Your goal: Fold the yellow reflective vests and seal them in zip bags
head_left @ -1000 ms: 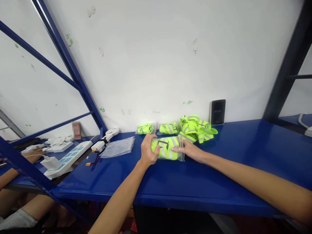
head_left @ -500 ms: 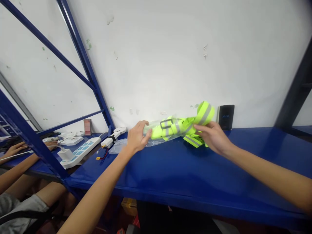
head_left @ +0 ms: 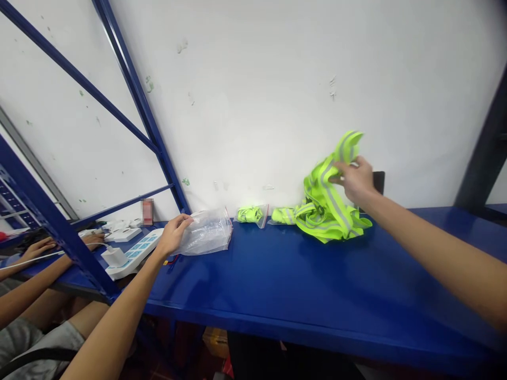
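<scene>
My left hand pinches the edge of a clear plastic bag, which looks flat and holds nothing visible. At the right, my right hand grips a strap of a neon-yellow reflective vest with grey stripes, lifting one end while the rest lies heaped on the blue table. Between the hands, a small bagged neon-yellow bundle lies near the wall. Another bagged bundle sits against the left side of the heap.
A white power strip with a plugged-in charger lies left of my arm. A blue metal post rises behind it. A dark device stands partly hidden behind my right hand. Another person's hands rest at far left.
The reflective vest has come out of the plastic bag. My left hand has moved left with the bag; my right hand has raised a strap. Two bagged bundles now show on the table.
</scene>
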### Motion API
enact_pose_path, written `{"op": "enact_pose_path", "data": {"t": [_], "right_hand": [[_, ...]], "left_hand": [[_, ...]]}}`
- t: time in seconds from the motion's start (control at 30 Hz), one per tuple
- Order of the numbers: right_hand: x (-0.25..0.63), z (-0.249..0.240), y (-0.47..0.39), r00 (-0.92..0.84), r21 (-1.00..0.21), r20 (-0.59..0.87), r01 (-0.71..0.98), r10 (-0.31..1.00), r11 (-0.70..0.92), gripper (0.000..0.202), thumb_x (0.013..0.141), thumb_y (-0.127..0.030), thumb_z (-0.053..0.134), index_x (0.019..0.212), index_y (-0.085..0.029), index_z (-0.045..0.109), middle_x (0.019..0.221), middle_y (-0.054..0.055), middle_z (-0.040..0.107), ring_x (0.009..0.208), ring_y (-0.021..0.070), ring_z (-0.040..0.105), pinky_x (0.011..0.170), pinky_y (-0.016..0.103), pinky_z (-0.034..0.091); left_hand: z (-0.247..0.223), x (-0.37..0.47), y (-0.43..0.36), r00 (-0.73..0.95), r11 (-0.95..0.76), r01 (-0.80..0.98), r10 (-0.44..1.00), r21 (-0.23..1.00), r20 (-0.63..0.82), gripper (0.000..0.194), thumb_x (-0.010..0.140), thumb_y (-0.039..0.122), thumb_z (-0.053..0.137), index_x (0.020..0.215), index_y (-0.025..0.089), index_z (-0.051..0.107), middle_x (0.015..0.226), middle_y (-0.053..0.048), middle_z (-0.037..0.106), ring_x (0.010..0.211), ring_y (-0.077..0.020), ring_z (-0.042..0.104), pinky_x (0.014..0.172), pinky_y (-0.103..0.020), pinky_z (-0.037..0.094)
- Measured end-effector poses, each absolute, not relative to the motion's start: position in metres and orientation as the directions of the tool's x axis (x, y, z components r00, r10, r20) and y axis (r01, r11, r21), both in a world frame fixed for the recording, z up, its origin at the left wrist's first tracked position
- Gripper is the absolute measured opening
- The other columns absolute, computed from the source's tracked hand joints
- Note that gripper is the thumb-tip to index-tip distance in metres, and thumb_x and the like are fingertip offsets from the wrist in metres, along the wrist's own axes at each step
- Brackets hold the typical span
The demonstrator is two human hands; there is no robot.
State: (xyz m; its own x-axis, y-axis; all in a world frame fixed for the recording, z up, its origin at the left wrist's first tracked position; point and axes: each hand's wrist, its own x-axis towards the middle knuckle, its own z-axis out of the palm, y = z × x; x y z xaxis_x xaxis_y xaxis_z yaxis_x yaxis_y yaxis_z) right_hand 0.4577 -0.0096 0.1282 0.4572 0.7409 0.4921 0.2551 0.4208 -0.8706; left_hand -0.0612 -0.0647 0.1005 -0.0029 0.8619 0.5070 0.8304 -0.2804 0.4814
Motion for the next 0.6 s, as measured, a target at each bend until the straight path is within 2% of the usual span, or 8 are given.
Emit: {"op": "enact_pose_path", "data": {"t": [0.1,0.17,0.23,0.33,0.47,0.53,0.6], "right_hand": [[0.46,0.088,0.007,0.42,-0.874,0.432,0.414,0.798,0.255,0.057,0.065,-0.024,0.072,0.117,-0.013,0.05,0.102,0.017,0.064,0.09,0.0315,0.062,0.077,0.045,0.051],[0.463,0.065,0.012,0.273,-0.692,0.399,0.716,0.875,0.092,0.073,0.07,-0.026,0.066,0.136,-0.014,0.037,0.103,0.019,0.064,0.093,0.0356,0.062,0.079,0.048,0.048],[0.468,0.054,0.015,0.173,-0.47,0.388,0.882,0.905,0.033,0.077,0.077,-0.028,0.058,0.145,-0.015,0.023,0.109,0.022,0.062,0.1,0.0388,0.059,0.081,0.05,0.046],[0.474,0.059,0.021,0.132,-0.302,0.386,0.953,0.913,-0.01,0.078,0.079,-0.034,0.056,0.147,-0.016,0.022,0.123,0.026,0.055,0.116,0.0443,0.049,0.086,0.053,0.044],[0.481,0.087,0.026,0.167,-0.297,0.341,0.953,0.925,-0.063,0.085,0.077,-0.054,0.058,0.145,-0.011,0.03,0.144,0.03,0.033,0.128,0.0499,0.034,0.094,0.061,0.039],[0.48,0.101,0.019,0.147,-0.31,0.395,0.951,0.907,-0.019,0.085,0.08,-0.064,0.049,0.144,-0.009,0.033,0.149,0.028,0.025,0.132,0.0501,0.029,0.098,0.064,0.035],[0.474,0.111,0.004,0.085,-0.291,0.507,0.953,0.858,0.077,0.083,0.084,-0.066,0.04,0.143,-0.009,0.034,0.15,0.026,0.025,0.134,0.0478,0.027,0.101,0.063,0.034]], "left_hand": [[0.098,-0.063,-0.058,-0.002,-0.253,0.828,0.891,0.501,0.453,0.042,0.082,0.055,0.043,0.085,0.018,0.062,0.082,-0.001,0.065,0.081,-0.0209,0.057,0.077,-0.028,0.041],[0.099,-0.062,-0.055,0.007,-0.225,0.859,0.904,0.46,0.428,0.045,0.082,0.058,0.043,0.088,0.019,0.063,0.083,-0.001,0.066,0.081,-0.0217,0.058,0.078,-0.03,0.041],[0.1,-0.063,-0.052,0.015,-0.183,0.905,0.916,0.385,0.4,0.05,0.082,0.062,0.041,0.094,0.02,0.064,0.085,-0.003,0.066,0.082,-0.0234,0.059,0.078,-0.031,0.041],[0.095,-0.069,-0.045,0.009,-0.097,0.964,0.941,0.246,0.338,0.061,0.079,0.068,0.041,0.113,0.021,0.061,0.101,-0.009,0.067,0.095,-0.0303,0.059,0.082,-0.037,0.042],[0.073,-0.07,-0.039,-0.1,0.058,0.99,0.933,0.131,0.346,0.083,0.08,0.069,0.038,0.144,0.017,0.033,0.134,-0.022,0.049,0.124,-0.0438,0.043,0.094,-0.052,0.036],[0.064,-0.063,-0.041,-0.133,0.088,0.988,0.898,0.124,0.419,0.08,0.086,0.065,0.031,0.149,0.017,0.022,0.14,-0.023,0.042,0.131,-0.0429,0.036,0.098,-0.055,0.033],[0.06,-0.052,-0.046,-0.123,0.085,0.991,0.868,0.099,0.481,0.071,0.089,0.058,0.027,0.148,0.018,0.025,0.139,-0.021,0.045,0.131,-0.0393,0.038,0.101,-0.054,0.031]]}}
